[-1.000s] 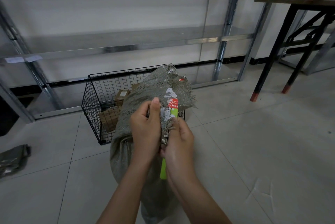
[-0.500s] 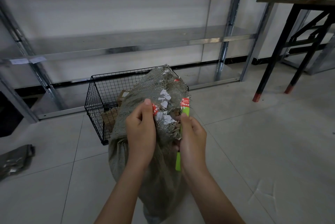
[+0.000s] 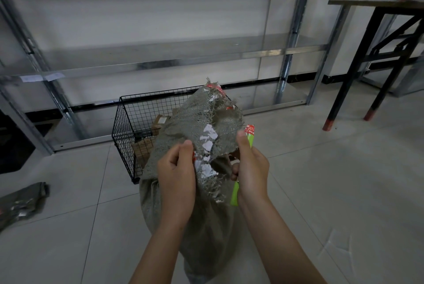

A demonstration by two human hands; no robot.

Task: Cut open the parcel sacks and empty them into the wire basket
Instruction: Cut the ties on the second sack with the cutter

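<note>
The sack stands on the floor right in front of the wire basket, its taped top already slit and frayed. The left hand pinches one ragged lip of the opening between thumb and curled fingers. The right hand is wrapped round a green cutter, thumb lying along it, at the other lip; I can't tell whether those fingers also catch the cloth. To me the cutting looks about finished and the mouth is being parted, so this is the turn from opening to emptying. Next, I'd say, the cutter wants parking clear of the fabric. The sack then needs lifting by neck and base and tipping over the rim, onto the cardboard parcels already inside.
</note>
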